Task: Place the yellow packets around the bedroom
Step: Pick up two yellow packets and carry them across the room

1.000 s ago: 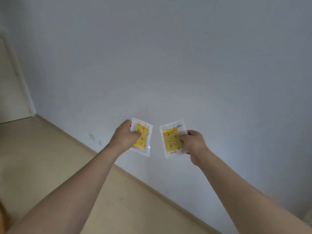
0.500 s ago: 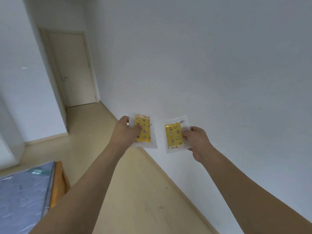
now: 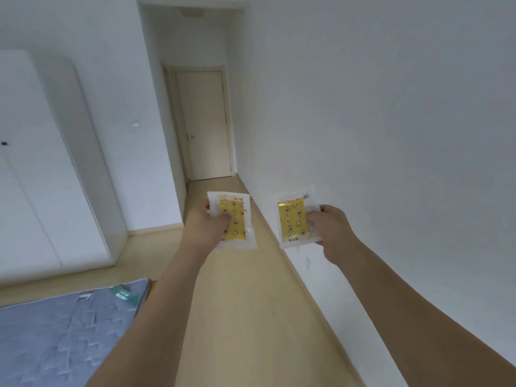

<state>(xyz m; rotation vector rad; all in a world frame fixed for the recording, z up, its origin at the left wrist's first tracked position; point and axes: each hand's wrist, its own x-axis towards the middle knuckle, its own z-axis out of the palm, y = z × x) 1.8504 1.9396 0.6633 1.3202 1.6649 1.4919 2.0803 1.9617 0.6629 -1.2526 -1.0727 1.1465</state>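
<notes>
White walls (image 3: 391, 107) all round, even dull light. Pale wood floor (image 3: 251, 303) runs along the right wall to a closed cream door (image 3: 202, 127) with a metal handle (image 3: 190, 137). White wardrobe (image 3: 42, 177) at left. Bed with grey-blue quilted mattress (image 3: 64, 336), lower left.

Both yellow packets (image 3: 234, 219) (image 3: 293, 222) look like glossy printed foil or plastic sealed inside clear, slightly shiny plastic sleeves. Floor (image 3: 251, 303) is pale wood or laminate, smooth with a soft sheen. Walls (image 3: 391, 135) are matt white paint. Mattress (image 3: 61, 336) is grey quilted cloth, I think. Door (image 3: 203, 124) looks smooth and matt, with a metal handle (image 3: 190, 137).
</notes>
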